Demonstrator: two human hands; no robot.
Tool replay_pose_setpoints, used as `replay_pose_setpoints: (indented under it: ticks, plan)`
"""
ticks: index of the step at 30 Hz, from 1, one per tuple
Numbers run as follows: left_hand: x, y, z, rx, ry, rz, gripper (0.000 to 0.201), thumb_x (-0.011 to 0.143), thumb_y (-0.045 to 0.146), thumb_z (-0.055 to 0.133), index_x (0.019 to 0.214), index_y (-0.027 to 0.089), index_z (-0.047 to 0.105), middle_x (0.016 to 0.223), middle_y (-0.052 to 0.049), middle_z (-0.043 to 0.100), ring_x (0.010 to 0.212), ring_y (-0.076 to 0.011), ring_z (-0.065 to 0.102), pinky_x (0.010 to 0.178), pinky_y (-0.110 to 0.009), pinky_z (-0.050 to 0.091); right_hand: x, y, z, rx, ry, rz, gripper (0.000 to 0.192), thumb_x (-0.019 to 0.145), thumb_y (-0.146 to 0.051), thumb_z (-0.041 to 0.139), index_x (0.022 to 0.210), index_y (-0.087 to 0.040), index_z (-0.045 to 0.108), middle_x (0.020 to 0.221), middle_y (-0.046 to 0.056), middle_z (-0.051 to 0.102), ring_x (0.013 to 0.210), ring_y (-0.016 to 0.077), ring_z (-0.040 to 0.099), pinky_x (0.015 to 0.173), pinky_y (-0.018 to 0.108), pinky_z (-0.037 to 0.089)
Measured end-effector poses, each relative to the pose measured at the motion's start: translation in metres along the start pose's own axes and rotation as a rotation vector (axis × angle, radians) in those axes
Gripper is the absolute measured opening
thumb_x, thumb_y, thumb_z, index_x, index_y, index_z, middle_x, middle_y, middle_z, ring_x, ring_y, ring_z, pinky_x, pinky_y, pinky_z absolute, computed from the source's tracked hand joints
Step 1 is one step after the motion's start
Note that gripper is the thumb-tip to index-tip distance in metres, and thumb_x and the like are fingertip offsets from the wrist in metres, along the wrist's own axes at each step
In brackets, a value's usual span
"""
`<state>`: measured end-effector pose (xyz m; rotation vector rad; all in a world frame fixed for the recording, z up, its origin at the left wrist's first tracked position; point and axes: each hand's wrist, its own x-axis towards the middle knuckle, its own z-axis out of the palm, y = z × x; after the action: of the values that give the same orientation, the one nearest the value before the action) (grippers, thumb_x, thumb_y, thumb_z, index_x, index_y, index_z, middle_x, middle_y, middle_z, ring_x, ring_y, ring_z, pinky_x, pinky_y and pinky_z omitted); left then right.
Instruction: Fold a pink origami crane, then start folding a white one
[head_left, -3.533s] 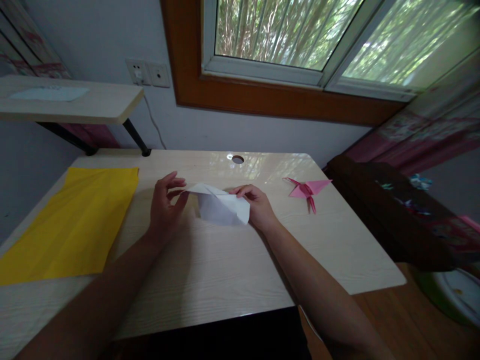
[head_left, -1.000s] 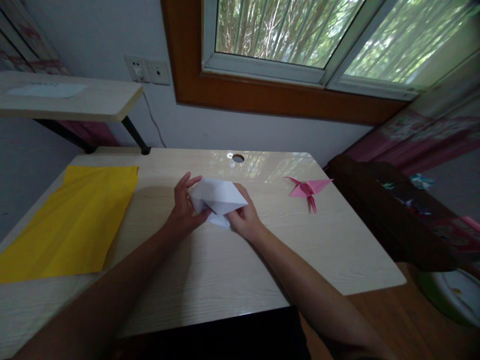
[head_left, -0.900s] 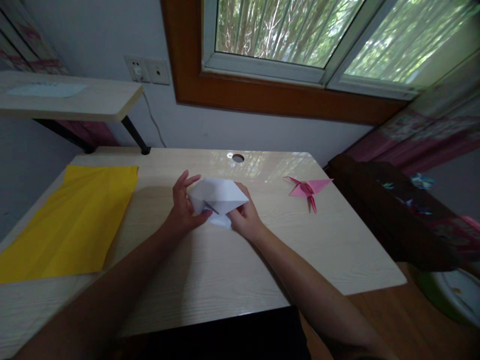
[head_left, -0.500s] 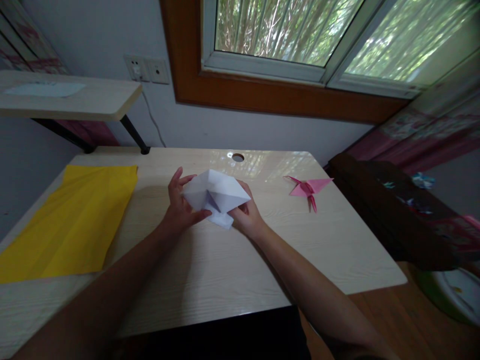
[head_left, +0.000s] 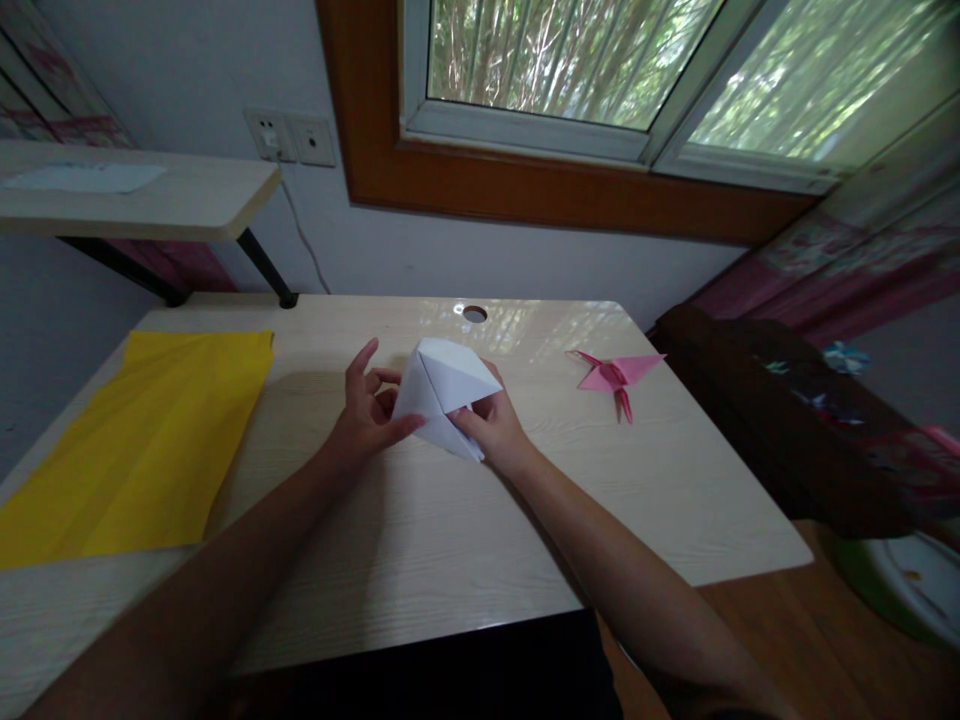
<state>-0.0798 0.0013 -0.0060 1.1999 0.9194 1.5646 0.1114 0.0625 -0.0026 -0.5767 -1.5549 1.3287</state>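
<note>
Both hands on a half-folded white paper sheet [head_left: 442,392], held just above the middle of the pale wooden desk [head_left: 420,540].

Left hand [head_left: 365,415] pinches the paper's left edge with thumb underneath, index finger sticking up; right hand [head_left: 491,428] grips the lower right side, fingers curled around it. Off to the right sits a pink folded paper crane [head_left: 616,375], well apart. A flat yellow paper sheet [head_left: 142,440] lies on the desk's far left.
</note>
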Motion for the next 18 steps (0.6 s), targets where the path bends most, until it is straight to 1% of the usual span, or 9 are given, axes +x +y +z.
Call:
replay_pose_setpoints:
  ticks: [3,6,8,14,18]
  plan:
    - [0.0,0.003,0.001,-0.052,-0.006,-0.11,0.11,0.067,0.022,0.089,0.151,0.039,0.02,0.093,0.005,0.061,0.077,-0.012,0.064,0.073,-0.026,0.054,0.001,0.001,-0.002,0.0,0.03,0.008,0.071,0.073,-0.047,0.083,0.134,-0.032,0.05,0.131,0.008,0.06,0.121,0.0289,0.056,0.108,0.05,0.043]
    - [0.002,0.006,0.0,-0.089,0.022,-0.187,0.112,0.067,0.02,0.089,0.152,0.034,0.018,0.085,0.006,0.064,0.073,-0.0112,0.063,0.07,-0.024,0.053,0.002,0.004,-0.004,0.023,0.071,0.025,0.073,0.07,-0.044,0.085,0.133,-0.032,0.049,0.129,0.007,0.062,0.118,0.028,0.058,0.106,0.049,0.044]
    - [0.003,0.009,-0.002,-0.108,0.053,-0.219,0.109,0.068,0.02,0.088,0.152,0.032,0.021,0.081,0.006,0.065,0.07,-0.0107,0.063,0.068,-0.022,0.051,0.003,0.007,-0.006,0.048,0.098,0.038,0.072,0.07,-0.043,0.085,0.131,-0.031,0.05,0.127,0.006,0.062,0.117,0.0273,0.059,0.105,0.048,0.045]
    - [0.008,0.016,-0.005,-0.149,0.168,-0.233,0.093,0.068,0.018,0.087,0.146,0.028,0.037,0.07,0.009,0.06,0.061,-0.0069,0.055,0.063,-0.017,0.045,0.006,0.017,-0.008,0.066,0.164,0.045,0.064,0.069,-0.041,0.086,0.122,-0.028,0.053,0.117,0.006,0.065,0.114,0.0259,0.061,0.104,0.045,0.047]
    - [0.009,0.015,-0.008,-0.104,0.209,-0.195,0.084,0.07,0.021,0.087,0.141,0.028,0.043,0.069,0.009,0.056,0.059,-0.0065,0.051,0.059,-0.017,0.042,0.009,0.014,-0.009,0.048,0.181,0.052,0.065,0.066,-0.037,0.088,0.119,-0.028,0.053,0.118,0.006,0.065,0.111,0.0245,0.061,0.101,0.043,0.049]
